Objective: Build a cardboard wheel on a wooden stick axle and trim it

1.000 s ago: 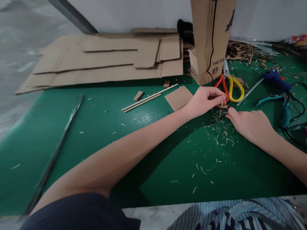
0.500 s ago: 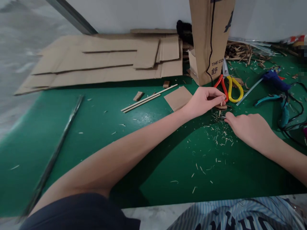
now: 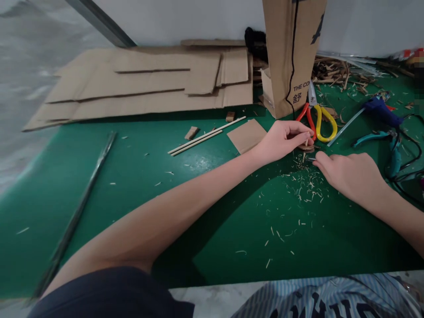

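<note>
My left hand (image 3: 287, 138) pinches a short pale wooden stick (image 3: 304, 156), its tip pointing down at the table. Just under those fingers is a small brown disc (image 3: 306, 149); whether it is held with the stick or only lies there I cannot tell. My right hand (image 3: 351, 172) is closed around a small metal blade (image 3: 311, 159), most of it hidden in the fingers. The blade's end lies a little right of the stick's tip. Fine pale wood shavings (image 3: 309, 185) are scattered on the green table below both hands.
Scissors (image 3: 320, 126) with red and yellow handles lie behind my hands, beside a tall cardboard box (image 3: 291, 66). At right are a blue glue gun (image 3: 380, 110) and teal pliers (image 3: 394, 154). Left lie thin sticks (image 3: 198, 142), a cardboard square (image 3: 247, 136) and stacked cardboard sheets (image 3: 132, 84).
My right hand with the blade has shifted slightly right and up, away from the stick's tip. The left hand holds nearly the same place.
</note>
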`<action>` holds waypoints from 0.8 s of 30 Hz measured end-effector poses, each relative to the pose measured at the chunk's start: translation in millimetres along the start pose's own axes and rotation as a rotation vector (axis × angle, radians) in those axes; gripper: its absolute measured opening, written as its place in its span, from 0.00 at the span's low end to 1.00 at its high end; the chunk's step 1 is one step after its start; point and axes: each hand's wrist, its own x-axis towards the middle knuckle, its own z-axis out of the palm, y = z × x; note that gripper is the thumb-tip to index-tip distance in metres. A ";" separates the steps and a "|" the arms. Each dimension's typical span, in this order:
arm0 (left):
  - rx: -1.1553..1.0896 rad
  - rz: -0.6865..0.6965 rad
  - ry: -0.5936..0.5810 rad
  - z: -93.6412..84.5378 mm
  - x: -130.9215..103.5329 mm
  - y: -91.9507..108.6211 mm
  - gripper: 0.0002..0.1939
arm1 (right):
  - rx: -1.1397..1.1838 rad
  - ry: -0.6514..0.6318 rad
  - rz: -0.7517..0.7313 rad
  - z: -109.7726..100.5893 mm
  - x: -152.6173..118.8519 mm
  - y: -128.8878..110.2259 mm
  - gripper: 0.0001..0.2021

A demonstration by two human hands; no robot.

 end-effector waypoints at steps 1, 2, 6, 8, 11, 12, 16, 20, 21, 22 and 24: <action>0.000 0.000 -0.001 0.1 -0.1 0.2 0.08 | -0.001 0.006 0.005 1.0 1.4 0.2 0.25; 0.001 -0.001 -0.001 0.1 -0.2 0.4 0.08 | 0.000 0.006 0.011 1.9 2.8 0.3 0.25; 0.004 -0.011 -0.002 0.1 -0.2 0.9 0.08 | 0.016 -0.007 0.035 4.7 7.0 0.1 0.25; 0.004 -0.013 0.000 0.1 0.0 0.8 0.08 | 0.020 -0.018 0.034 5.3 8.0 -0.3 0.24; 0.010 -0.021 -0.002 0.0 0.3 0.6 0.08 | 0.039 -0.042 0.018 4.4 8.7 -1.6 0.23; 0.011 -0.026 -0.002 0.0 0.3 0.6 0.08 | 0.046 -0.055 0.010 3.5 8.7 -2.3 0.23; 0.002 -0.031 -0.013 0.1 0.1 0.8 0.08 | 0.050 -0.106 -0.031 -1.1 8.0 -5.5 0.22; -0.003 -0.025 -0.006 -0.1 -0.4 1.9 0.08 | 0.049 -0.122 -0.038 -5.0 6.7 -6.4 0.21; 0.002 -0.029 -0.002 -0.2 -0.5 2.5 0.08 | 0.053 -0.127 -0.037 -5.3 6.3 -6.1 0.21; 0.011 -0.033 0.003 -0.4 -0.7 3.1 0.08 | 0.059 -0.132 -0.038 -5.4 5.8 -5.8 0.21; 0.035 -0.034 0.009 -0.7 -0.8 3.9 0.08 | 0.064 -0.135 -0.041 -4.6 4.7 -5.4 0.22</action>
